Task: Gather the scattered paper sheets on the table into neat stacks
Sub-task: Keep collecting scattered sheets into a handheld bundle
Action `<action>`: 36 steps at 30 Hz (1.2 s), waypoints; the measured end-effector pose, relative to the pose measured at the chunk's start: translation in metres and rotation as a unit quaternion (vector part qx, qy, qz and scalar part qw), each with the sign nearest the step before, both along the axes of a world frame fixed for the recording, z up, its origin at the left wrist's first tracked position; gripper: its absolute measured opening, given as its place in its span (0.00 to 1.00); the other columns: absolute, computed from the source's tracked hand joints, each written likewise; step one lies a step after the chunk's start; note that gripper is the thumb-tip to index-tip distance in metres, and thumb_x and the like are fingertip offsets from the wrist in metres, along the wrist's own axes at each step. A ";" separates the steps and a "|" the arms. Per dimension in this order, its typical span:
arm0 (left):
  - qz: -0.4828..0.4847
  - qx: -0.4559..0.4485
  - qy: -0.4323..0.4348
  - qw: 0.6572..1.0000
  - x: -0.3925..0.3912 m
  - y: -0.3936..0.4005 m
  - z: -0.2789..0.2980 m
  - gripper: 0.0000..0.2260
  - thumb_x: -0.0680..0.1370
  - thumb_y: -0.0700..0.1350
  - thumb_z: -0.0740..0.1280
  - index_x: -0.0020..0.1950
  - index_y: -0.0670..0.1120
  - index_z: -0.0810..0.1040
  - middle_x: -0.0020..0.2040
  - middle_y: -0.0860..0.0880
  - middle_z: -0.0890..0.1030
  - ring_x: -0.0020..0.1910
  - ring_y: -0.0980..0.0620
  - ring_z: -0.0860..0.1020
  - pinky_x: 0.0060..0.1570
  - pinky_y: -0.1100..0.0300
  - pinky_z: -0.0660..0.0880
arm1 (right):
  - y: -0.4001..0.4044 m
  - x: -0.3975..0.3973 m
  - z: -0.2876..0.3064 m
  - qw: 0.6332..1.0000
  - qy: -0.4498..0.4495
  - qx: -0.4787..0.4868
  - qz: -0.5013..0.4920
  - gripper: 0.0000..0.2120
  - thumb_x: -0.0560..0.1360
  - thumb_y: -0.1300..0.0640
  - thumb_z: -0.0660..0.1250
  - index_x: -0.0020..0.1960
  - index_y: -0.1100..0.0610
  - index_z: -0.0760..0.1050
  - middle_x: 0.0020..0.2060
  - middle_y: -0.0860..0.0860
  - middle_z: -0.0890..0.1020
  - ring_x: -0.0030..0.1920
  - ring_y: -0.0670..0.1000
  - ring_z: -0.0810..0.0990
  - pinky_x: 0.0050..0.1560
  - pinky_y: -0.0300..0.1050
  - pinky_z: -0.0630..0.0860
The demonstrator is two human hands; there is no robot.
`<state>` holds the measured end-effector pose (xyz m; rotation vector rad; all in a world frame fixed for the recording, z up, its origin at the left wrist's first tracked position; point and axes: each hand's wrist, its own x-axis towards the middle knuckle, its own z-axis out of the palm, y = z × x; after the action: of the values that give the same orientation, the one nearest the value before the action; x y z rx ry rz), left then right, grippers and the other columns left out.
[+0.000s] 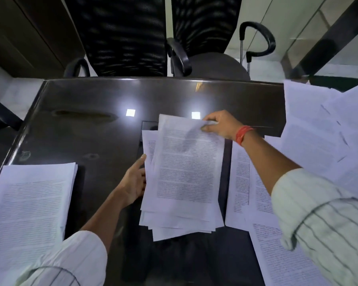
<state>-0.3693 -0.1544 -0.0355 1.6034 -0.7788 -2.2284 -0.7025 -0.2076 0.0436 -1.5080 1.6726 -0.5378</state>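
A loose pile of printed sheets point(182, 182) lies in the middle of the dark glossy table point(87, 129), its edges uneven. My right hand point(219, 124) pinches the far right corner of the top sheet. My left hand point(134, 182) grips the pile's left edge, fingers tucked under it. At the near left rests a squared stack of printed sheets point(29, 201). Scattered sheets point(318, 129) overlap across the right side of the table, and more scattered sheets point(248, 182) lie partly under my right forearm.
Two black mesh office chairs point(124, 36) stand beyond the table's far edge, their armrests point(179, 56) close to it. A curved black handle on a metal post point(256, 38) rises at the back right. Ceiling lights reflect on the tabletop.
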 end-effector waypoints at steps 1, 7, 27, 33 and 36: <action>-0.018 -0.017 -0.001 1.000 -0.006 0.000 0.005 0.27 0.73 0.64 0.69 0.59 0.43 0.83 0.54 0.43 0.86 0.52 0.40 0.84 0.56 0.45 0.78 | -0.001 0.007 -0.008 1.000 0.008 0.007 0.009 0.07 0.71 0.62 0.75 0.49 0.61 0.83 0.45 0.56 0.84 0.46 0.47 0.79 0.55 0.42 0.74; -0.030 -0.096 -0.020 0.995 -0.029 -0.002 0.006 0.14 0.71 0.35 0.75 0.56 0.37 0.82 0.54 0.39 0.85 0.53 0.38 0.84 0.54 0.44 0.81 | 0.020 0.041 -0.033 0.991 -0.049 -0.004 -0.127 0.23 0.69 0.51 0.78 0.61 0.56 0.77 0.54 0.50 0.80 0.57 0.49 0.78 0.58 0.44 0.75; 0.019 -0.460 0.123 0.879 0.001 -0.002 0.143 0.23 0.63 0.29 0.75 0.53 0.48 0.84 0.49 0.51 0.86 0.51 0.51 0.84 0.50 0.55 0.81 | 0.148 0.104 0.068 0.919 -0.182 -0.244 -0.251 0.18 0.62 0.64 0.75 0.50 0.64 0.75 0.39 0.38 0.83 0.43 0.38 0.82 0.41 0.32 0.78; 0.042 -0.455 0.067 0.887 -0.003 0.031 0.134 0.16 0.62 0.40 0.80 0.48 0.49 0.86 0.48 0.48 0.86 0.48 0.47 0.84 0.47 0.50 0.81 | 0.155 0.104 0.056 0.933 -0.186 -0.187 -0.244 0.16 0.66 0.72 0.76 0.53 0.65 0.79 0.43 0.50 0.83 0.41 0.37 0.82 0.43 0.30 0.76; 0.054 -0.466 0.083 0.879 -0.004 0.045 0.148 0.16 0.63 0.40 0.78 0.49 0.51 0.86 0.48 0.49 0.86 0.50 0.47 0.83 0.51 0.47 0.82 | 0.164 0.097 0.073 0.929 -0.196 -0.202 -0.241 0.16 0.66 0.72 0.76 0.49 0.58 0.78 0.40 0.43 0.81 0.41 0.36 0.81 0.38 0.30 0.76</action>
<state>-0.3732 -0.1094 0.1123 0.9210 -1.3755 -1.4637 -0.6057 -0.0432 0.1170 -1.1343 1.6653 -1.4256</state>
